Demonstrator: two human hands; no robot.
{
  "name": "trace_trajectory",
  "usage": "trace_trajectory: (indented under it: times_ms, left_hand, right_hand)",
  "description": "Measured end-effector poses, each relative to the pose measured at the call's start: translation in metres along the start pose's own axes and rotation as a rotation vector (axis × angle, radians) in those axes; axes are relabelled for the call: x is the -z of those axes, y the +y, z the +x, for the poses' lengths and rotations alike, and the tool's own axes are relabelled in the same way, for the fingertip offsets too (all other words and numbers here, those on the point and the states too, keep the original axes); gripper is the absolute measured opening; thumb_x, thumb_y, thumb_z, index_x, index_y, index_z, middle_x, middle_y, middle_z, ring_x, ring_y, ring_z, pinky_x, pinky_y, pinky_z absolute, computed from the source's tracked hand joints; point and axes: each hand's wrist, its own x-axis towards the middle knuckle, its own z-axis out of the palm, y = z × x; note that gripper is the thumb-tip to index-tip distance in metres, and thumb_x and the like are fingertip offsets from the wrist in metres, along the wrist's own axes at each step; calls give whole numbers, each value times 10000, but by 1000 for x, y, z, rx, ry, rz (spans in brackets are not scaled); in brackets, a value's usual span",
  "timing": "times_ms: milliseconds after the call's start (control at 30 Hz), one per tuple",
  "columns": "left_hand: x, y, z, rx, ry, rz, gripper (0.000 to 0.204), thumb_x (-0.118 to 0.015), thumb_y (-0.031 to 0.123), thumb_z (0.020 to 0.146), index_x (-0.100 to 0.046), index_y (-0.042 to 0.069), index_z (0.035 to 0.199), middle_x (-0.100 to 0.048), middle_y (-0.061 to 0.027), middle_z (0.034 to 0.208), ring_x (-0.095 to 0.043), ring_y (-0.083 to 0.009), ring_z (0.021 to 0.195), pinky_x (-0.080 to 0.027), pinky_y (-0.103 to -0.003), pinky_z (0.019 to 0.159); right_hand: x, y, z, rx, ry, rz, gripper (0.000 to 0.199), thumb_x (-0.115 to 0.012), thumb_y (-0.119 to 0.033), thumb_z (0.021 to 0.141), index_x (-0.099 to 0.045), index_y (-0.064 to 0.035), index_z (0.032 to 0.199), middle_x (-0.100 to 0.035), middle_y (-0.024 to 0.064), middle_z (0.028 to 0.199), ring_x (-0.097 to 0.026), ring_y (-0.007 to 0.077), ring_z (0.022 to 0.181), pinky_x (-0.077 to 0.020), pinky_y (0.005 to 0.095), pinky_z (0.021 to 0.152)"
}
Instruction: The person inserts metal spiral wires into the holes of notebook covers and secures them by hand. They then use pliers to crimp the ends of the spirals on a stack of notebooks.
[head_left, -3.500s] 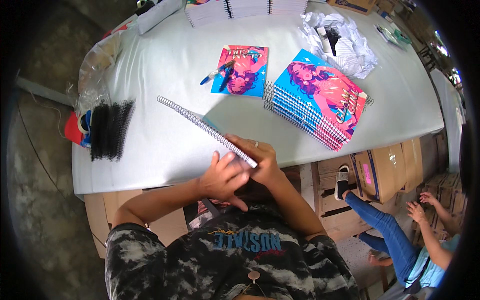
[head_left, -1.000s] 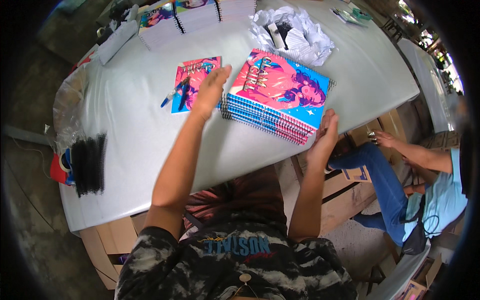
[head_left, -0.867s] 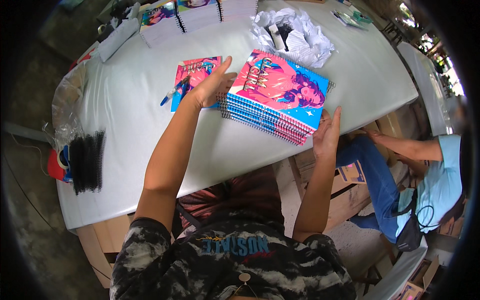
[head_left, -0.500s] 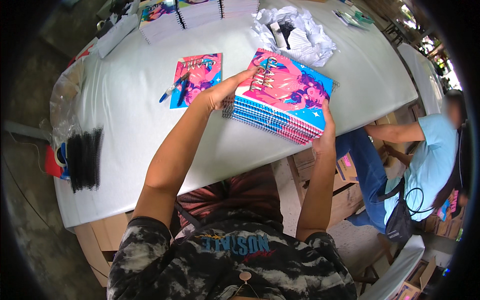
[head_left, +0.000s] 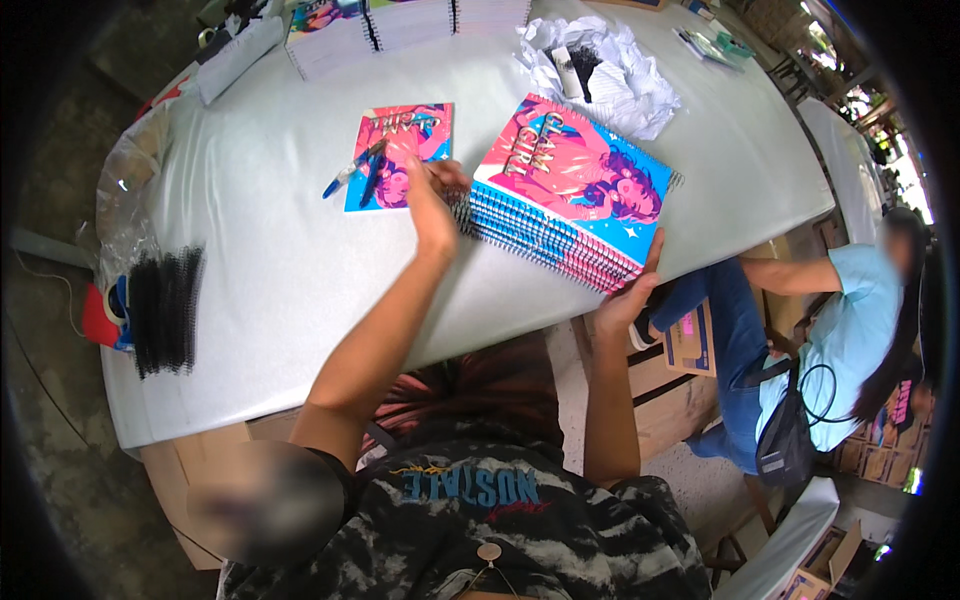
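A tall stack of spiral notebooks (head_left: 570,185) with pink and blue illustrated covers sits on the table in front of me. My right hand (head_left: 630,297) cups its near right corner, fingers along the side. Just off the stack's left corner is my left hand (head_left: 437,205), fingers loosely bent and apart, nothing visible in them. Behind that hand lies a single notebook (head_left: 428,128) with a matching cover. Two pens, one blue-and-clear (head_left: 345,178) and one dark (head_left: 373,180), rest on or across it.
Crumpled white paper (head_left: 640,95) holds black spiral pieces behind the stack. More notebook stacks (head_left: 410,35) stand at the far edge. Black binding coils (head_left: 168,315) and a tape dispenser (head_left: 115,310) lie at left. A person in a light blue shirt (head_left: 855,340) sits at right, near cardboard boxes (head_left: 690,340).
My left hand has let go of the stack's top left side and moved down and left. The right hand has slid slightly lower on its corner. The stack stays in place.
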Motion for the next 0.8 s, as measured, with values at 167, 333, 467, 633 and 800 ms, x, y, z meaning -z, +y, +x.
trace_trajectory:
  times_ms: [167,333,467,633,800]
  left_hand:
    - [-17,-10,-27,-220,139,285,567,-268,460,970,-361,46,594,-363,-9,587,-311,-106,583,-278,-288,536]
    - [-15,-10,-22,-325,73,343,573,-271,445,973,-349,36,578,-346,-7,567,-308,-111,566,-278,-290,532]
    - [-9,-15,-22,-333,58,342,569,-277,423,973,-384,20,586,-357,-15,560,-324,-118,565,-295,-286,535]
    - [12,1,-8,-398,85,324,436,-370,311,953,-561,-37,773,-530,-64,669,-448,-122,614,-359,-275,555]
    - [61,43,38,-430,-400,1238,403,-555,254,835,-543,3,1150,-559,-171,1168,-547,-269,1057,-434,-356,888]
  right_hand:
    - [-16,18,-7,122,308,-232,657,-353,-534,922,-541,94,972,-587,127,942,-559,181,836,-442,329,780]
    - [-18,20,-9,185,340,-253,638,-394,-530,910,-545,87,962,-588,104,891,-559,167,787,-452,313,723]
    - [-15,23,-11,188,309,-257,706,-393,-555,899,-501,108,1117,-565,148,1046,-560,202,923,-446,331,808]
    - [-22,14,-6,222,259,-205,822,-372,-597,885,-339,108,1306,-408,221,1314,-454,268,1171,-362,379,975]
    - [-25,6,-9,268,294,-301,831,-294,-588,902,-199,90,1375,-229,262,1418,-240,325,1326,-208,416,1076]
